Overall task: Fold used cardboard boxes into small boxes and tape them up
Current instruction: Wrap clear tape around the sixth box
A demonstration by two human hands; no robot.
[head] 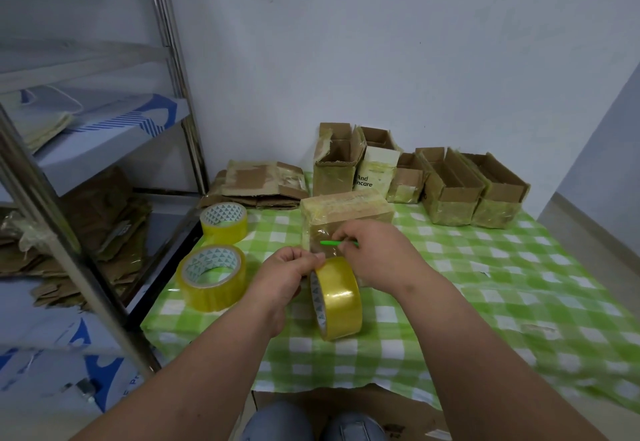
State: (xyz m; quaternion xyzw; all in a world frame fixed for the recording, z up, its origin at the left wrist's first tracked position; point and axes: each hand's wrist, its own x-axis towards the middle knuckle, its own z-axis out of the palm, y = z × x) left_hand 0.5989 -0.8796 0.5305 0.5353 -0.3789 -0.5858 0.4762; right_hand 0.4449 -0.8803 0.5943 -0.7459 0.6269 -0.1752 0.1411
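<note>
Pinching a yellow tape roll (337,298) upright, the left hand (284,276) works beside the right hand (375,253), which grips a green tool (334,243) against a taped box (346,219).

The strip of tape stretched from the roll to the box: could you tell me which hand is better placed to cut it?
Probably the right hand: it grips the green cutter at the tape by the box, while the left hand holds the roll.
</note>
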